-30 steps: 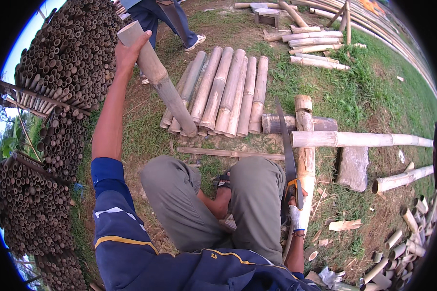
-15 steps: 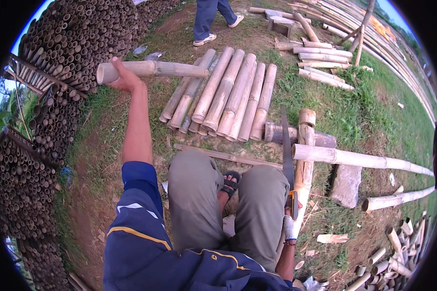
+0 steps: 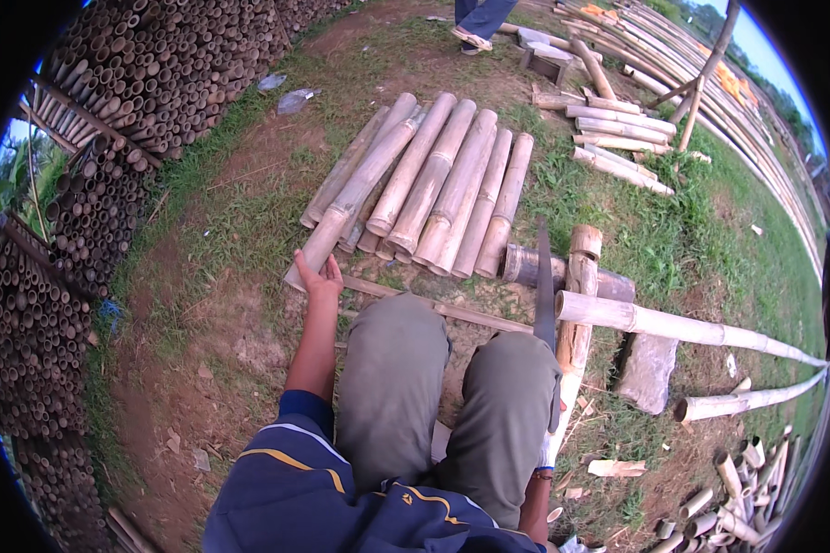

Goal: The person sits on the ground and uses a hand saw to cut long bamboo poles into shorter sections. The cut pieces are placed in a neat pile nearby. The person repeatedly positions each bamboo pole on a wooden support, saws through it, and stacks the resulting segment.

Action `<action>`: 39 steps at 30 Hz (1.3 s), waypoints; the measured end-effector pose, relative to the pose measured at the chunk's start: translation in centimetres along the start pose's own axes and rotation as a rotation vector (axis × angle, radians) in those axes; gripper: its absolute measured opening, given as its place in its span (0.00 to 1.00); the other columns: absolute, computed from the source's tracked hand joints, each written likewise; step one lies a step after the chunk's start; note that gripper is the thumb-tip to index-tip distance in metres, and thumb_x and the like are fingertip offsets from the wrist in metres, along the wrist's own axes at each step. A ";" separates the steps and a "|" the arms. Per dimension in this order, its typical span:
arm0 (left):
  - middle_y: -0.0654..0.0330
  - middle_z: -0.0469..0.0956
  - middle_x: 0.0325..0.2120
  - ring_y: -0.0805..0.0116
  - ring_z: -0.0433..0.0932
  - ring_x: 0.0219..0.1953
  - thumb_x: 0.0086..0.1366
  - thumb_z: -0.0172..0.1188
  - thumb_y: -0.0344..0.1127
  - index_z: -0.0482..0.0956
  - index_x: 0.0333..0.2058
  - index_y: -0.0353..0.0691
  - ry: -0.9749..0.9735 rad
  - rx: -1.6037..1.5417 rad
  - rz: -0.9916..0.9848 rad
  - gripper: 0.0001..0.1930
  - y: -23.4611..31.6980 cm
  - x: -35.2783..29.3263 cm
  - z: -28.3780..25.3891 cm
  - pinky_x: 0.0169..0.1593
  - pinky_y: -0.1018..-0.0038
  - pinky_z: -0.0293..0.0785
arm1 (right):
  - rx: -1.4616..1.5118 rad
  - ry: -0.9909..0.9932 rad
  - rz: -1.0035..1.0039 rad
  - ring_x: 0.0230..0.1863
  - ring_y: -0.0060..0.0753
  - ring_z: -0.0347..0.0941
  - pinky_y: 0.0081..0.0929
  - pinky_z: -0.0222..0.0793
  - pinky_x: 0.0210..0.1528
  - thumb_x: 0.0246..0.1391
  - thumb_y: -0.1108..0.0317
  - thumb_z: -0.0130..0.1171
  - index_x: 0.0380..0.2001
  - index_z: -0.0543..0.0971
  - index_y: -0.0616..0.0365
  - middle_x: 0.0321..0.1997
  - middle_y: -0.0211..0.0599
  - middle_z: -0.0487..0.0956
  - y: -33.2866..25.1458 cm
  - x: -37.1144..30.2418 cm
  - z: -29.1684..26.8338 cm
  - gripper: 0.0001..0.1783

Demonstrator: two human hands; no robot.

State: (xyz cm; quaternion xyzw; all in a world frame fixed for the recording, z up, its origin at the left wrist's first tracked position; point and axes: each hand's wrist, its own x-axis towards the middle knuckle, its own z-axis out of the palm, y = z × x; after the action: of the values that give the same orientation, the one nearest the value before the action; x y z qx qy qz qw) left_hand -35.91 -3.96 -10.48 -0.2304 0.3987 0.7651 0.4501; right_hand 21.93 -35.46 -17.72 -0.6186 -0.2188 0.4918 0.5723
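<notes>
With my left hand [image 3: 320, 279] I grip the near end of a cut bamboo section [image 3: 350, 196], which lies slanting on top of the left side of a row of similar bamboo sections [image 3: 443, 189]. A hand saw [image 3: 545, 295] stands blade up beside my right knee, its handle mostly hidden behind the knee. My right hand [image 3: 546, 453], in a white glove and largely covered by my leg, is at the saw's handle. A long bamboo pole [image 3: 673, 323] rests across an upright bamboo post [image 3: 581, 276] just right of the blade.
A stone block [image 3: 646, 371] and a second pole [image 3: 747, 391] lie to the right. Bamboo offcuts [image 3: 738, 498] are heaped at the lower right. Stacked bamboo [image 3: 157, 69] fills the left. A person's legs [image 3: 480, 23] show at the far edge, near more cut pieces [image 3: 622, 124].
My left hand has brought the bamboo section down and toward me, from held out at the left onto the row. The walking person has moved right. The saw stays beside my knee.
</notes>
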 end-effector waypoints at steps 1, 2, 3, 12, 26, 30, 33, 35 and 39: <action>0.58 0.81 0.52 0.62 0.87 0.48 0.47 0.82 0.77 0.79 0.60 0.38 0.000 -0.007 -0.068 0.54 -0.8 -0.5 1.3 0.45 0.75 0.90 | -0.004 0.004 0.007 0.56 0.24 0.76 0.28 0.74 0.60 0.76 0.69 0.62 0.71 0.70 0.55 0.58 0.30 0.78 0.1 -0.3 -0.1 0.25; 0.58 0.82 0.51 0.62 0.88 0.47 0.46 0.82 0.77 0.79 0.60 0.38 0.000 -0.013 -0.140 0.54 -1.8 -1.0 2.6 0.43 0.75 0.90 | -0.011 0.004 0.011 0.56 0.24 0.76 0.28 0.74 0.60 0.76 0.68 0.62 0.71 0.70 0.55 0.59 0.30 0.78 0.1 -0.2 -0.2 0.25; 0.58 0.83 0.50 0.62 0.89 0.46 0.46 0.82 0.78 0.79 0.60 0.38 0.021 0.025 -0.206 0.55 -4.2 -1.6 4.3 0.40 0.76 0.88 | -0.012 0.028 0.007 0.56 0.24 0.76 0.28 0.74 0.60 0.76 0.68 0.62 0.71 0.70 0.55 0.59 0.30 0.78 -0.2 -0.1 -0.5 0.25; 0.65 0.87 0.36 0.68 0.87 0.33 0.76 0.67 0.62 0.86 0.54 0.42 -0.403 0.666 0.000 0.27 -8.6 -0.1 5.3 0.30 0.76 0.74 | -0.062 -0.004 0.013 0.57 0.25 0.77 0.29 0.74 0.62 0.76 0.65 0.63 0.70 0.72 0.55 0.59 0.30 0.79 -0.3 -1.1 0.0 0.24; 0.37 0.80 0.54 0.39 0.80 0.56 0.81 0.60 0.49 0.80 0.56 0.27 -0.339 1.044 0.838 0.25 -7.4 -1.3 -0.1 0.62 0.49 0.72 | -0.456 0.020 -0.166 0.59 0.25 0.78 0.29 0.74 0.64 0.76 0.61 0.65 0.67 0.74 0.55 0.60 0.30 0.81 -6.4 -2.7 1.6 0.23; 0.39 0.81 0.57 0.41 0.80 0.60 0.80 0.63 0.46 0.80 0.60 0.26 -0.419 1.157 0.724 0.25 -5.3 1.6 0.9 0.64 0.53 0.73 | -0.337 -0.002 -0.226 0.52 0.24 0.77 0.29 0.76 0.59 0.74 0.64 0.66 0.63 0.74 0.55 0.53 0.28 0.79 -14.1 -6.1 4.6 0.21; 0.40 0.79 0.65 0.45 0.77 0.69 0.78 0.65 0.43 0.77 0.68 0.27 -0.493 1.088 0.690 0.29 -3.5 5.0 1.4 0.70 0.57 0.71 | -0.043 -0.004 -0.342 0.38 0.21 0.72 0.28 0.77 0.45 0.68 0.75 0.65 0.57 0.71 0.53 0.37 0.25 0.73 -16.8 -8.5 5.0 0.19; 0.43 0.78 0.71 0.52 0.75 0.75 0.77 0.67 0.42 0.73 0.74 0.30 -0.501 1.054 0.556 0.34 -6.3 4.3 0.8 0.75 0.63 0.69 | -0.057 0.134 -0.414 0.38 0.23 0.73 0.29 0.77 0.45 0.71 0.77 0.62 0.61 0.69 0.54 0.36 0.27 0.74 -18.3 -10.0 4.0 0.21; 0.46 0.84 0.64 0.53 0.81 0.68 0.76 0.68 0.41 0.76 0.72 0.30 -0.398 1.011 0.611 0.31 -7.1 3.8 -1.2 0.70 0.61 0.75 | -0.234 0.396 -0.563 0.42 0.26 0.76 0.31 0.77 0.49 0.73 0.79 0.57 0.73 0.67 0.56 0.44 0.35 0.79 -21.8 -13.0 3.9 0.29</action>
State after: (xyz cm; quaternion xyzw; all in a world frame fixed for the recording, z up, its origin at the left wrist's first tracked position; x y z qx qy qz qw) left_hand -31.55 -1.03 -16.70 0.2826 0.6679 0.6043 0.3301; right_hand 19.46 -38.92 7.61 -0.6788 -0.3203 0.1570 0.6419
